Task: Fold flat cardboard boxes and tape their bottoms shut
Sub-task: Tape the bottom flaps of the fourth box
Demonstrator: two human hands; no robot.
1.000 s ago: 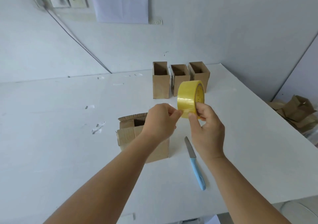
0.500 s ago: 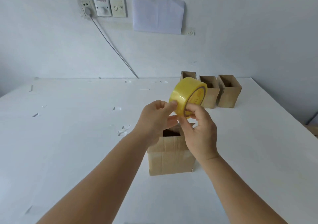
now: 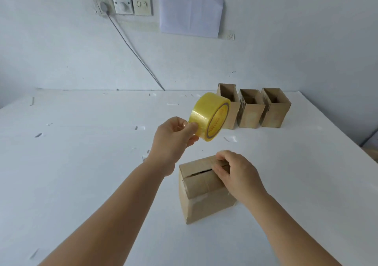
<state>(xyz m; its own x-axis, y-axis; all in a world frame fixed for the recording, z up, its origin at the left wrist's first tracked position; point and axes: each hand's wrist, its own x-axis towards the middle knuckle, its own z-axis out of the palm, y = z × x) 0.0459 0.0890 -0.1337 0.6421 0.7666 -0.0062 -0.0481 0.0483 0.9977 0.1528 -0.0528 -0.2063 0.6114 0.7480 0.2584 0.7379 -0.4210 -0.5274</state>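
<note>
A small brown cardboard box [image 3: 201, 192] stands on the white table [image 3: 81, 163], its two top flaps folded nearly together with a dark slit between them. My right hand [image 3: 235, 173] rests on the box's top right, fingers curled over the flaps. My left hand [image 3: 173, 139] holds a roll of yellow tape [image 3: 209, 116] in the air above and left of the box, thumb and fingers pinching its rim.
Three open cardboard boxes [image 3: 253, 108] stand in a row at the table's far right. Behind is a white wall with sockets [image 3: 121, 3], a cable and a taped paper sheet [image 3: 190, 13]. The table's right edge drops off near more cardboard.
My right hand let go of the tape roll and dropped onto the box's flaps. The left hand now holds the roll alone. The view shifted, and the knife is out of sight.
</note>
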